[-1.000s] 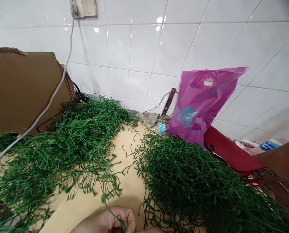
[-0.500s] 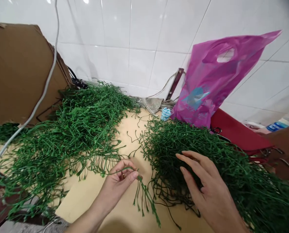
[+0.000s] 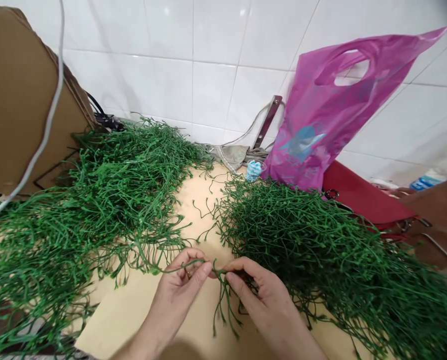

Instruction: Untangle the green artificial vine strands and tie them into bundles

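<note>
My left hand (image 3: 181, 290) pinches a thin green plastic stem whose tail trails to the left past my ring finger. A small bunch of green plastic stems (image 3: 223, 302) hangs down between my two hands. At the top of that bunch, thumb and forefinger of my right hand (image 3: 261, 290) are closed on it; the exact contact is partly hidden by the fingers. Beyond my left hand spreads a heap of loose green stems (image 3: 133, 175). A second, darker heap of green stems (image 3: 302, 230) lies behind and to the right of my right hand.
Tan board (image 3: 193, 200) covers the work surface. A cardboard box (image 3: 16, 100) and a grey cable (image 3: 50, 115) stand at left. Against the white tiled wall are a metal bar (image 3: 268, 122), a purple plastic bag (image 3: 321, 120) and a red bag (image 3: 362, 195).
My right hand has moved left from the right-hand heap to the bunch and closed on it. My left hand stays almost in place. The view has shifted slightly.
</note>
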The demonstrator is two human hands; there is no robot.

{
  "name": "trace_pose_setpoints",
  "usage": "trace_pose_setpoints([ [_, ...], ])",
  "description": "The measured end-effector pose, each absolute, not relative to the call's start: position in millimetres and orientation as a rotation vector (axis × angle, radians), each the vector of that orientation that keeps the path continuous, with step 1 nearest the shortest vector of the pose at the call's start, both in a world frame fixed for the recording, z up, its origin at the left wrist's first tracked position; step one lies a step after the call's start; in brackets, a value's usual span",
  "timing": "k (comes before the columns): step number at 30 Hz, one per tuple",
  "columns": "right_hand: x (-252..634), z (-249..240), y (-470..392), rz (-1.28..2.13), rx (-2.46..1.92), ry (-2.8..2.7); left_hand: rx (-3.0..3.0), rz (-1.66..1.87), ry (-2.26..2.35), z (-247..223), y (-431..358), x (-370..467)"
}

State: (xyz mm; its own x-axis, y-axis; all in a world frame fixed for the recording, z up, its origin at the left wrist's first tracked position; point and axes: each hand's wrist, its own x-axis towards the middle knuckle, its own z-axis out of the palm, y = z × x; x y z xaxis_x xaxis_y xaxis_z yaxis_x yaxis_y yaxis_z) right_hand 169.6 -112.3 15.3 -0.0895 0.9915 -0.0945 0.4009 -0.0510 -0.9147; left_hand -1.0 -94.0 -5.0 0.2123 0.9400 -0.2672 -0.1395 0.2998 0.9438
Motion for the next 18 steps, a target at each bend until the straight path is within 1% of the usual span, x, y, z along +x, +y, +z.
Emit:
trace_pose_setpoints([
  [4, 174.7, 13.5, -110.3, 1.173, -1.471, -1.446, 0.940, 0.927, 1.012, -6.6, -93.1, 1.1],
  [9, 175.8, 6.1, -113.1, 1.380, -1.364, -1.301, 1.015, 0.878, 1.086, -6.1, -91.4, 3.4],
  [11, 176.0, 3.7, -114.2, 1.415, -1.331, -1.252, 1.060, 0.843, 1.104, -3.0, -91.8, 3.6],
  [13, 176.3, 3.0, -114.8, 1.353, -1.336, -1.275, 1.115, 0.838, 1.100, -0.3, -92.9, 3.9],
  [18, 175.7, 1.5, -118.1, 0.945, -1.339, -1.525, 1.268, 0.906, 1.094, -4.9, -96.5, 4.4],
])
